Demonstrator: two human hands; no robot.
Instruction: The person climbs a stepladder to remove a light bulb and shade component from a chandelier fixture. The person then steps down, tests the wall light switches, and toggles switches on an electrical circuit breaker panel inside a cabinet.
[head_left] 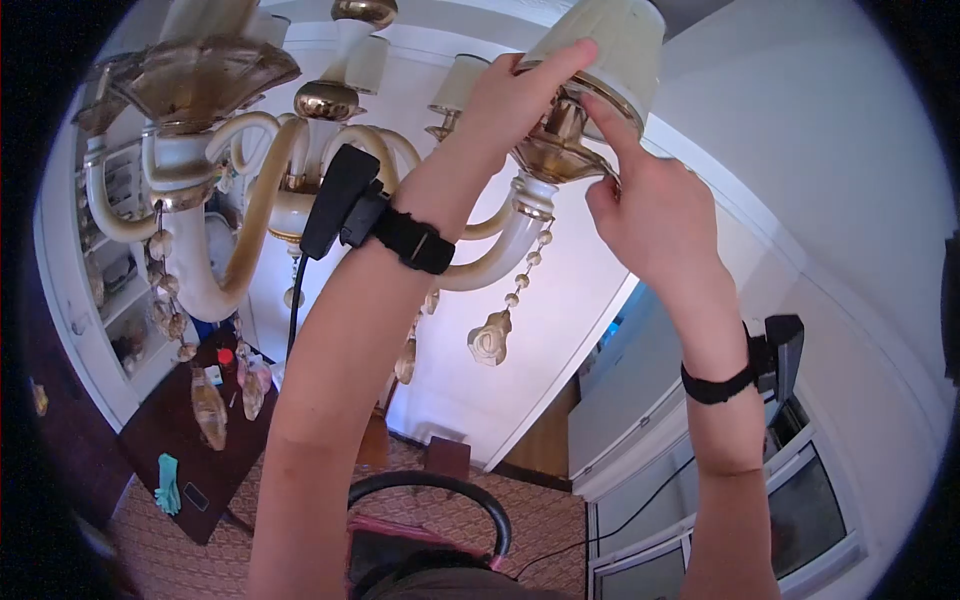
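My left hand (525, 95) grips a cream lampshade (610, 60) with a gold rim; its thumb lies on the shade's outside, and its other fingers are partly hidden. My right hand (655, 205) has its index finger stretched up to the shade's lower rim, near the gold candle socket (566, 118). The right thumb is beside the edge of the gold drip dish (560, 158), and its other fingers are curled. Below the dish, a white curved chandelier arm (505, 250) carries a string of beads with a rose-shaped pendant (489, 338).
More chandelier arms and a large gold-brown dish (200, 75) hang at the left. Lower down, a dark table (190, 440) bears a turquoise glove (167, 485) and a phone (196, 496). A black curved bar (430, 480) is below me. A white-framed window (790, 460) is at lower right.
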